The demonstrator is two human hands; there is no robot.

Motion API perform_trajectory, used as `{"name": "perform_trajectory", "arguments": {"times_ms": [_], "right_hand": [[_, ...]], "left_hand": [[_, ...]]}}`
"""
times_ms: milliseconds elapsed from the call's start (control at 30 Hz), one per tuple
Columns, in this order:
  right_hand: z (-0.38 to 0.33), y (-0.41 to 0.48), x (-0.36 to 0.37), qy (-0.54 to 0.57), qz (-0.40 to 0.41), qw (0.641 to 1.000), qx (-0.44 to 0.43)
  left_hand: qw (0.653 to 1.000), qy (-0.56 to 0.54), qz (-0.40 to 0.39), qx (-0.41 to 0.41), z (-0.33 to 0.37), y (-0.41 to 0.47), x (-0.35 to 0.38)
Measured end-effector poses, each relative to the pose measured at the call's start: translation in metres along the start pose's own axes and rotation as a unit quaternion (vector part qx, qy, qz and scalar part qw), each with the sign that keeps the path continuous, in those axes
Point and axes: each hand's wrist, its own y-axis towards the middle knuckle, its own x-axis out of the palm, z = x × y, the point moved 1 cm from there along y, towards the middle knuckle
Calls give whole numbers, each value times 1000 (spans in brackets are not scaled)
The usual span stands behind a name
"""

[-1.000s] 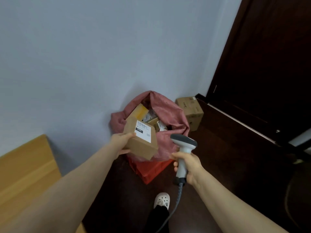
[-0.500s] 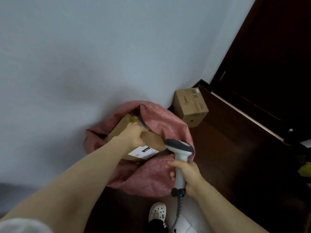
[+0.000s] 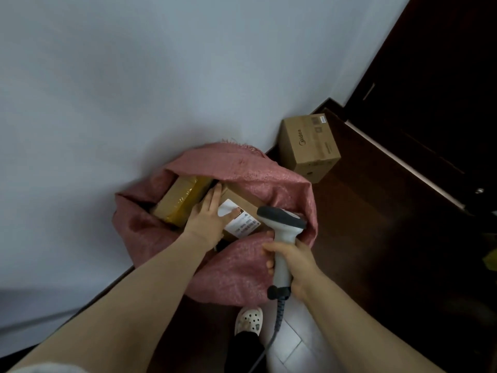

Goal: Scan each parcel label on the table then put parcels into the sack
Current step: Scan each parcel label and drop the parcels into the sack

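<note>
A pink woven sack (image 3: 242,267) stands open on the floor against the wall. Inside it lies a brown parcel (image 3: 243,201) with a white label facing up, and beside it on the left a yellow-taped parcel (image 3: 180,200). My left hand (image 3: 207,219) lies flat on the labelled parcel, fingers straight and thumb spread over the label. My right hand (image 3: 294,262) grips the handle of a grey and white barcode scanner (image 3: 282,222), held over the sack's right rim with its cable hanging down.
A printed cardboard box (image 3: 309,146) sits on the dark floor behind the sack, by the wall corner. A dark wooden door (image 3: 430,90) fills the right side. My white shoe (image 3: 248,320) stands just in front of the sack.
My left hand carried the labelled parcel from above the sack down into it and now lies flat on it. The scanner stayed in my right hand.
</note>
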Motion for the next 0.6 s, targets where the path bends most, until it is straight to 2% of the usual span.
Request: {"name": "perform_trajectory", "arguments": {"times_ms": [167,300,400,600], "right_hand": [[11,-43,3,-15,-27,999,-32],[33,-102,0,-12,-80,994,-75],[70,-153,-8,-18,-119,987,-104],[182,-252,-3,-82,-208,969,-107]], "left_hand": [[998,-45,5,-43,6,-51,-21],[991,-87,28,-100,19,-123,-34],[984,-99,67,-135,32,-200,-33],[955,-163,60,-240,52,-386,3]]}}
